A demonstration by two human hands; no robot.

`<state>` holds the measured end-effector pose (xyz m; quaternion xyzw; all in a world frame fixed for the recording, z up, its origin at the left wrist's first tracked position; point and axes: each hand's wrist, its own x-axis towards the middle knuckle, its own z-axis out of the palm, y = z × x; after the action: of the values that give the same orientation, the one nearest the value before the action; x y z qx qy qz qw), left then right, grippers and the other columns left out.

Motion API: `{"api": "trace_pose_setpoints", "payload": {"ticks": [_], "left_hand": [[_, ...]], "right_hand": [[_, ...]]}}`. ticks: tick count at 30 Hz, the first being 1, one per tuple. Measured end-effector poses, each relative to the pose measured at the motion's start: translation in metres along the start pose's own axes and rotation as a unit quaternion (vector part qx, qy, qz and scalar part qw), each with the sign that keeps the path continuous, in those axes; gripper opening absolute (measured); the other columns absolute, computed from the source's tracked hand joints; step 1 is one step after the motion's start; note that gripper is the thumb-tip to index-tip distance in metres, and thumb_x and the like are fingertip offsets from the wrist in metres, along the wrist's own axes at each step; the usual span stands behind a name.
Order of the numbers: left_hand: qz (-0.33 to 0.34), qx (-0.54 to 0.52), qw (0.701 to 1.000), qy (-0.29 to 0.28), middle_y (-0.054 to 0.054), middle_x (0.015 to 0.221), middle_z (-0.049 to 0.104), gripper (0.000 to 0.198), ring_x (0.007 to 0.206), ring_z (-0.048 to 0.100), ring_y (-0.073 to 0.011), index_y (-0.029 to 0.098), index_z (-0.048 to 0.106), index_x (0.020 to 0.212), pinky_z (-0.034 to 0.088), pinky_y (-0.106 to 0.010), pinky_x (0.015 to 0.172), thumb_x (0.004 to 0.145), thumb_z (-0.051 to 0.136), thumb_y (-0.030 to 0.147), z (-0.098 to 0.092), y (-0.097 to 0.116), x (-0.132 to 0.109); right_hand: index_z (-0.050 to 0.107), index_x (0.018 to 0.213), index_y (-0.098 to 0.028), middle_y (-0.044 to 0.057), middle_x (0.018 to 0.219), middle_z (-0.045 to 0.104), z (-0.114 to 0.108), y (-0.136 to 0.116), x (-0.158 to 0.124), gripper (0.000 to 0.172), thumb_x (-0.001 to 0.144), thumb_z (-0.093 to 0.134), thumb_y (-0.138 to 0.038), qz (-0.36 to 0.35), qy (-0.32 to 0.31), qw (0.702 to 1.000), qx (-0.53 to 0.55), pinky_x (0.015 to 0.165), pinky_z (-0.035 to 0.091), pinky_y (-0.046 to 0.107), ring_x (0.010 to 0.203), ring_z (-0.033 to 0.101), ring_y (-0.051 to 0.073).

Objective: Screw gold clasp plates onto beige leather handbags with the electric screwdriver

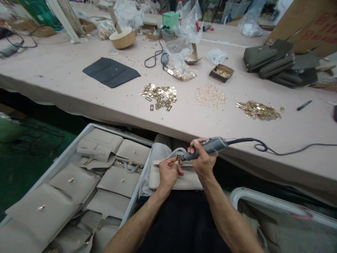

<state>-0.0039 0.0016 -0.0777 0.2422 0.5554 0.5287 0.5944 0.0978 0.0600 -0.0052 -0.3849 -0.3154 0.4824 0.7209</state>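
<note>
A beige handbag (189,182) lies across my lap. Over its flap, my left hand (167,174) pinches a small gold metal clasp plate (178,158) between thumb and fingers. My right hand (204,160) is wrapped round a grey electric screwdriver (215,144), held nearly level with its tip pointing left, close beside the plate. Whether the tip touches a screw is too small to tell. A black cord (246,140) runs from the tool's back end to the right over the table.
On the table (118,102) lie gold plates (160,95), tiny screws (210,96) and more gold parts (259,110). A screw box (222,73), black sheet (110,72) and dark bags (279,61) sit behind. A crate (89,128) of beige bags stands left, another bin (273,200) right.
</note>
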Motion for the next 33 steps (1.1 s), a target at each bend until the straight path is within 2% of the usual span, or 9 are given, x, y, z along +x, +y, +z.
{"api": "trace_pose_setpoints", "payload": {"ticks": [14, 23, 33], "left_hand": [[-0.003, -0.002, 1.000, -0.004, -0.007, 0.068, 0.076, 0.031, 0.039, 0.061, -0.0124, 0.006, 0.076, 0.096, 0.054, -0.025, 0.042, 0.076, 0.071, 0.030, -0.001, 0.002, -0.002], [-0.007, -0.004, 1.000, 0.000, -0.007, 0.069, 0.076, 0.030, 0.038, 0.060, -0.0123, 0.006, 0.075, 0.095, 0.053, -0.025, 0.041, 0.076, 0.071, 0.029, -0.002, 0.001, -0.003], [-0.006, 0.005, 1.000, -0.004, -0.007, 0.067, 0.076, 0.028, 0.038, 0.059, -0.0126, 0.006, 0.075, 0.095, 0.053, -0.025, 0.040, 0.077, 0.068, 0.026, -0.003, -0.001, -0.005]], "right_hand": [[0.067, 0.084, -0.018, -0.001, 0.070, 0.063, 0.004, -0.002, -0.010, 0.014, 0.086, 0.080, -0.022, -0.034, -0.033, 0.997, -0.058, 0.055, 0.049, 0.029, 0.052, 0.055, 0.012], [0.065, 0.082, -0.017, -0.001, 0.072, 0.062, 0.009, -0.015, -0.006, 0.016, 0.084, 0.081, -0.021, -0.026, -0.005, 1.000, -0.009, 0.056, 0.047, 0.029, 0.053, 0.053, 0.010], [0.063, 0.084, -0.018, -0.002, 0.072, 0.060, 0.009, -0.012, -0.003, 0.019, 0.081, 0.082, -0.020, -0.023, 0.026, 0.999, 0.018, 0.057, 0.047, 0.028, 0.054, 0.051, 0.010]]}}
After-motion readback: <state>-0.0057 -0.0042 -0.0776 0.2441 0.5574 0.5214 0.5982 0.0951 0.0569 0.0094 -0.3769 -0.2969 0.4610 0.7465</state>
